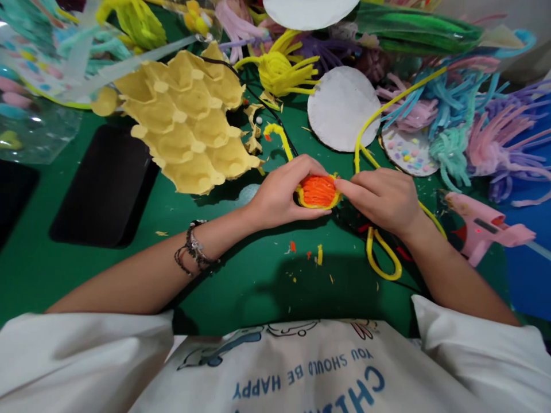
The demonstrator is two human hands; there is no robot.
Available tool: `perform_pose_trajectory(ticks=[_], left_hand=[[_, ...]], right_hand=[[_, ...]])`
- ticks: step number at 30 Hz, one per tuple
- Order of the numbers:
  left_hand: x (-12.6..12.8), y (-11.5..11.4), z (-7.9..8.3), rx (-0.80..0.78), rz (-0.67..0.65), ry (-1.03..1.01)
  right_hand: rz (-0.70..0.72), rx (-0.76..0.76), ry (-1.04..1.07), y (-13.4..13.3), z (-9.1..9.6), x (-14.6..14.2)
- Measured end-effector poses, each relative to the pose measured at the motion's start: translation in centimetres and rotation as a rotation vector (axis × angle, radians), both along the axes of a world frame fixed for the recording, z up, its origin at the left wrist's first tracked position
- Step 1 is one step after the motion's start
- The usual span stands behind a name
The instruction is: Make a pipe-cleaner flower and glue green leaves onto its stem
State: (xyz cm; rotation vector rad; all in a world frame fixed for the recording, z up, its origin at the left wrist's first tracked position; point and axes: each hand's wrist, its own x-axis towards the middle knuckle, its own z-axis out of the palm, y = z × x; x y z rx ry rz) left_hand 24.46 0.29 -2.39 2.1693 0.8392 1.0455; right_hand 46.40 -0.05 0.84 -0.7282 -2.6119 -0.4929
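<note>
An orange pipe-cleaner disc with a yellow rim (318, 191) sits between both hands over the green table (241, 275). My left hand (282, 195) cups its left side, fingers curled around it. My right hand (381, 198) pinches its right edge, where a long yellow pipe cleaner (381, 261) runs under the hand and loops toward me. A beaded bracelet is on my left wrist.
A yellow egg carton (189, 126) lies to the left, beside a black pad (107, 183). A pink glue gun (486, 226) rests at the right. White round discs (340, 109), a yellow pipe-cleaner bundle (279, 71) and piles of coloured pipe cleaners (469, 115) crowd the far side. Small scraps (318, 255) dot the table.
</note>
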Motion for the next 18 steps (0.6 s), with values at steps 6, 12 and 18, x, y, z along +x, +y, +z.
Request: perform_pose_trajectory(ticks=[6,12,18], left_hand=[[0.06,0.04,-0.01,0.004,0.012,-0.002],[0.07,-0.03,-0.14,0.021,0.056,0.041],[0.03,-0.16,-0.05,-0.009,0.096,0.117]], right_hand=[[0.007,0.024,0.008,-0.07,0.31,0.02],[0.004,0.069,-0.042,-0.07,0.4,-0.21],[-0.005,0.092,-0.053,-0.08,0.27,-0.42]])
